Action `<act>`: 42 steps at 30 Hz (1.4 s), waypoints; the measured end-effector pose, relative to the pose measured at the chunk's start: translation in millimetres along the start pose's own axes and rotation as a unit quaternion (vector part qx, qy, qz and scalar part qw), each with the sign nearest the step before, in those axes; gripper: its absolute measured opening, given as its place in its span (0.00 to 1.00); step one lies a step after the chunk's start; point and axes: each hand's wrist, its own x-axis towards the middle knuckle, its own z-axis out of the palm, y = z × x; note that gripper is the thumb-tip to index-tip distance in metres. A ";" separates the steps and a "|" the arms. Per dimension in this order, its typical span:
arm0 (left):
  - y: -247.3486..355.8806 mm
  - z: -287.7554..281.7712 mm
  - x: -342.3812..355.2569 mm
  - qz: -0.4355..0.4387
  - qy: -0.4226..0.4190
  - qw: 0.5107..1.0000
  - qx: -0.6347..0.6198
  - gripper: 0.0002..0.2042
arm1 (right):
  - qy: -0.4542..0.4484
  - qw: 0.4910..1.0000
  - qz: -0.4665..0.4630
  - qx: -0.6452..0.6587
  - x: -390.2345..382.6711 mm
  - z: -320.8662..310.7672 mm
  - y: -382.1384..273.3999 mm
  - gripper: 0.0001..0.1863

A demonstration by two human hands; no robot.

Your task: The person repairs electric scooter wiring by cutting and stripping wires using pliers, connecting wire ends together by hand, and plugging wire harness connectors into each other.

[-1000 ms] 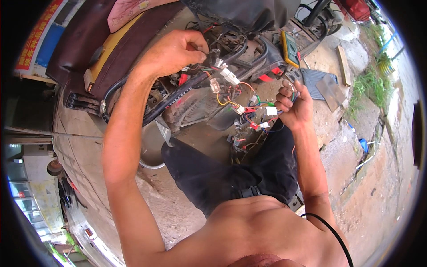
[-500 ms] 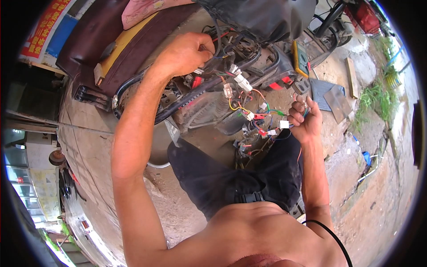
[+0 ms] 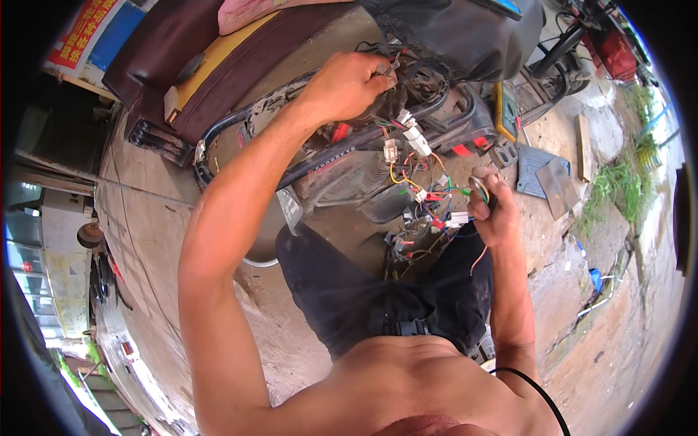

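Observation:
My left hand [image 3: 352, 86] reaches over the black tubular frame [image 3: 331, 161] of a vehicle, its fingers pinched among dark wires [image 3: 422, 62]. What sits in that pinch is too small to make out. My right hand [image 3: 496, 209] is closed around a thin wire [image 3: 479, 187], whose loose orange end hangs below the fingers. Between the hands spreads a wiring harness of coloured wires. It carries a large white connector [image 3: 416, 138], a beige connector [image 3: 390, 150] and a smaller white connector [image 3: 457, 218] close to my right hand.
A yellow-edged multimeter [image 3: 504, 112] stands on the far right of the frame. Beyond it lie a grey mat [image 3: 536, 171] and a wooden strip [image 3: 583, 147]. At far left is a maroon seat [image 3: 240, 80] with a pink cushion [image 3: 254, 13]. A black cover [image 3: 465, 36] overhangs the far side.
The view has shifted, so the frame and harness sit further right. My left hand has moved right along the frame to the dark wires. My right hand has turned slightly, still gripping wire.

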 end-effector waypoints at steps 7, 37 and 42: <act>12.0 -14.0 -0.9 -0.140 -0.009 0.986 -0.095 0.14 | -0.046 0.920 -0.142 -0.363 12.5 72.6 6.1 0.23; -1.7 2.3 4.4 -0.104 -0.050 0.984 -0.132 0.09 | -0.115 0.944 -0.075 -0.301 2.0 139.7 23.9 0.21; -11.5 5.5 4.1 -0.089 -0.018 0.989 -0.113 0.10 | -0.126 0.938 -0.057 -0.316 1.0 143.5 24.6 0.21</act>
